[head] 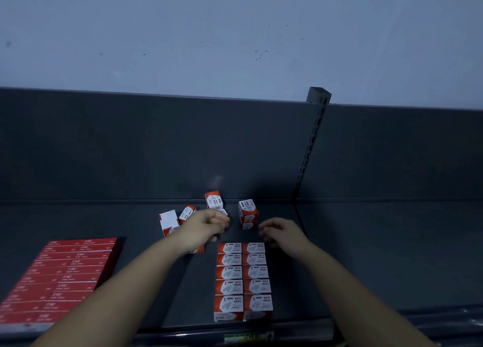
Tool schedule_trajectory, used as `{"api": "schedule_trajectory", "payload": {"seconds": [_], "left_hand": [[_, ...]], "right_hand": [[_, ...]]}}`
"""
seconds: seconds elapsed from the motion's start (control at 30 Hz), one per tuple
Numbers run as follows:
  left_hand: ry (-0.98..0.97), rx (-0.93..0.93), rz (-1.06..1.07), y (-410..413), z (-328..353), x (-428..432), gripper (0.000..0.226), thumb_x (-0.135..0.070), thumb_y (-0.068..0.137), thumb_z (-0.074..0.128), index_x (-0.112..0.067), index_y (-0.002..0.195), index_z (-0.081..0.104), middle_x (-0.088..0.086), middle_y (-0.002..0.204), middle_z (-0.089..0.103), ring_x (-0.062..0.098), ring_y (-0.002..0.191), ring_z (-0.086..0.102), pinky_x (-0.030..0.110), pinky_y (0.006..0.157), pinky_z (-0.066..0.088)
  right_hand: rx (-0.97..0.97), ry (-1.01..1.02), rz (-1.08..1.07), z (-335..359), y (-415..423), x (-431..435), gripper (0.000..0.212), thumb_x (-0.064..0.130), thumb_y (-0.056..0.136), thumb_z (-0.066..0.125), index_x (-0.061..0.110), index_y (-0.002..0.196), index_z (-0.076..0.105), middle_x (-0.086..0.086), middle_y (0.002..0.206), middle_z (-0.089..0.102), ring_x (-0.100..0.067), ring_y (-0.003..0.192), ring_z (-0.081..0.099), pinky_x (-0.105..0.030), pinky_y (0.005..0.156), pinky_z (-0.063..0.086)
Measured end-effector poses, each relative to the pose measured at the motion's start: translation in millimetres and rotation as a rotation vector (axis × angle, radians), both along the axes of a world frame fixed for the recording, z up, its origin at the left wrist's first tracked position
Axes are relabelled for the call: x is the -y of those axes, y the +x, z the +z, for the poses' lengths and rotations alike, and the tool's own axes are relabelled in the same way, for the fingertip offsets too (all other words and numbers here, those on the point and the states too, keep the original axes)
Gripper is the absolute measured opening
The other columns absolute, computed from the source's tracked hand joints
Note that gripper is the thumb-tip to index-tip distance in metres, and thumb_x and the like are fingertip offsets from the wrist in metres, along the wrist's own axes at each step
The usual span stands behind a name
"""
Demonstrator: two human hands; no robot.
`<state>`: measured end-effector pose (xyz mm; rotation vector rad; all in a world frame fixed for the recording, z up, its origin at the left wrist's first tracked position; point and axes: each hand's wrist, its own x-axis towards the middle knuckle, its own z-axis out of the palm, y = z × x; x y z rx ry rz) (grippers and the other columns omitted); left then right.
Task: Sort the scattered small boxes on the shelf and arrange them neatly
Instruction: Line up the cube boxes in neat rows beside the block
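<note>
Ten paper-clip boxes (243,281) sit in two rows; loose boxes (248,212) lie at their twelve o'clock. The left hand (209,225) curls, hold unclear; the right hand (282,233) hangs relaxed, empty.

my bare left hand (209,226): arm stretched forward, fingers curled, blurred | my bare right hand (282,233): palm down, fingers loosely curled

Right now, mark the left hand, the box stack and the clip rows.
left hand (209,223), head view, back of the hand.
box stack (248,216), head view, front face of the upper box.
clip rows (236,273), head view, top of a middle box, left column.
</note>
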<state>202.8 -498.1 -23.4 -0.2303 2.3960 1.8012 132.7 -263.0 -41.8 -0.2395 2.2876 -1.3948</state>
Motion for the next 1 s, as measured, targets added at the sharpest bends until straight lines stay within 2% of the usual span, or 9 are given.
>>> {"api": "schedule_trajectory", "payload": {"seconds": [0.07,0.17,0.23,0.33,0.43,0.6,0.7,0.83,1.0], "left_hand": [[-0.044,-0.055,0.058,-3.8,2.8,5.6,0.018,0.0,0.093,0.059,-0.016,0.093,0.067,0.005,0.093,0.069,0.012,0.083,0.063,0.017,0.068,0.049],[-0.29,-0.149,0.165,-8.3,2.1,12.4,0.023,-0.005,0.091,0.062,-0.026,0.081,0.065,-0.004,0.088,0.071,0.007,0.084,0.064,0.013,0.071,0.047],[-0.5,-0.15,0.251,-9.7,-0.5,15.0,0.025,-0.016,0.091,0.063,-0.035,0.076,0.058,-0.015,0.084,0.067,0.006,0.083,0.062,0.025,0.077,0.049],[-0.657,-0.125,0.289,-13.0,-9.2,16.5,0.02,-0.026,0.089,0.065,-0.037,0.078,0.053,-0.017,0.085,0.064,0.01,0.089,0.062,0.033,0.088,0.044],[-0.735,-0.106,0.246,-17.6,-16.6,17.7,0.014,-0.042,0.085,0.068,-0.038,0.094,0.058,-0.016,0.098,0.062,0.012,0.102,0.059,0.033,0.088,0.036],[-0.84,-0.067,0.192,-26.1,-23.1,17.3,0.047,-0.058,0.082,0.066,-0.035,0.123,0.061,-0.009,0.115,0.057,0.015,0.116,0.053,0.036,0.094,0.034],[-0.878,-0.043,0.151,-30.1,-26.0,19.3,0.046,-0.057,0.085,0.063,-0.036,0.125,0.061,-0.008,0.117,0.053,0.015,0.118,0.05,0.036,0.096,0.033],[-0.903,-0.055,0.129,-31.4,-27.3,21.5,0.046,-0.061,0.087,0.057,-0.036,0.126,0.06,-0.009,0.113,0.052,0.014,0.115,0.051,0.034,0.093,0.03],[-0.921,-0.052,0.109,-32.5,-27.1,23.5,0.048,-0.064,0.087,0.054,-0.037,0.126,0.06,-0.01,0.114,0.051,0.012,0.115,0.051,0.034,0.091,0.028]], "right_hand": [[-0.032,0.009,-0.055,0.4,-2.8,3.0,0.016,0.014,0.098,0.055,0.026,0.1,0.066,0.002,0.101,0.07,-0.013,0.093,0.065,-0.028,0.079,0.053],[-0.056,0.013,-0.119,1.0,-6.0,7.7,0.016,0.011,0.097,0.054,0.023,0.098,0.065,0.0,0.096,0.07,-0.012,0.083,0.064,-0.025,0.071,0.052],[-0.054,0.001,-0.159,1.3,-7.1,9.9,0.016,0.01,0.097,0.053,0.022,0.098,0.065,0.0,0.094,0.07,-0.012,0.08,0.062,-0.026,0.069,0.052],[-0.017,0.01,-0.191,-2.4,-8.3,11.7,0.014,0.013,0.097,0.053,0.022,0.101,0.063,0.0,0.097,0.069,-0.012,0.08,0.062,-0.025,0.068,0.051],[-0.008,0.04,-0.192,-5.6,-9.5,14.7,0.014,0.018,0.097,0.057,0.018,0.11,0.062,-0.001,0.102,0.067,-0.011,0.079,0.06,-0.021,0.063,0.048],[-0.065,0.088,-0.16,-9.1,-15.3,27.4,0.018,0.027,0.096,0.061,0.017,0.112,0.061,-0.001,0.107,0.065,-0.013,0.088,0.062,-0.02,0.069,0.046],[-0.095,0.113,-0.199,-8.3,-18.6,36.9,0.032,0.036,0.096,0.061,0.015,0.12,0.057,0.003,0.111,0.061,-0.012,0.097,0.058,-0.023,0.078,0.042],[-0.064,0.144,-0.23,-8.2,-18.9,47.2,0.05,0.049,0.093,0.06,0.013,0.127,0.054,0.003,0.111,0.056,-0.011,0.099,0.052,-0.024,0.08,0.04],[-0.026,0.146,-0.204,-9.8,-22.8,54.9,0.053,0.051,0.09,0.065,0.015,0.129,0.059,-0.002,0.125,0.062,-0.015,0.109,0.057,-0.027,0.087,0.043]]}}
